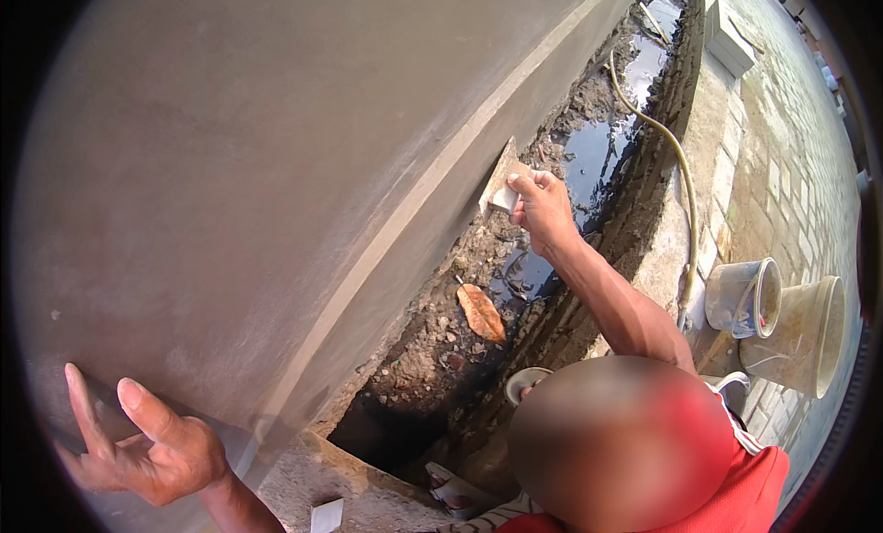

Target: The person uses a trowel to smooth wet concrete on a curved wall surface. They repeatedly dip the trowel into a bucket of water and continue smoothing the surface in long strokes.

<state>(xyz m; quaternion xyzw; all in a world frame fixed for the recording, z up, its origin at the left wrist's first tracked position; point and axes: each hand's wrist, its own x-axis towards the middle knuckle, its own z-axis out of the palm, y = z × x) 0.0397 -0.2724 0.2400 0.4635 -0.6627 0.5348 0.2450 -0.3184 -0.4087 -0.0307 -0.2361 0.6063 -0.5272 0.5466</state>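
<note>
My right hand (543, 207) grips a flat trowel-like plate (498, 174) with a pale block under the fingers, held along the lower edge of the grey plastered wall (248, 137) above a rubble-strewn trench. My left hand (152, 446) is at the lower left with fingers spread, close to the wall surface; whether it touches is unclear. A pale band runs along the lower wall. A brown dry leaf (481, 312) lies on the rubble below my right hand.
Dark water (589, 156) lies in the trench. Along its right, a hose (681, 165) runs over concrete beside paving, with stacked slabs (729, 38), a clear bucket (736, 298) and a larger bucket (796, 340). Red clothing (754, 487) and a blurred patch cover the lower right.
</note>
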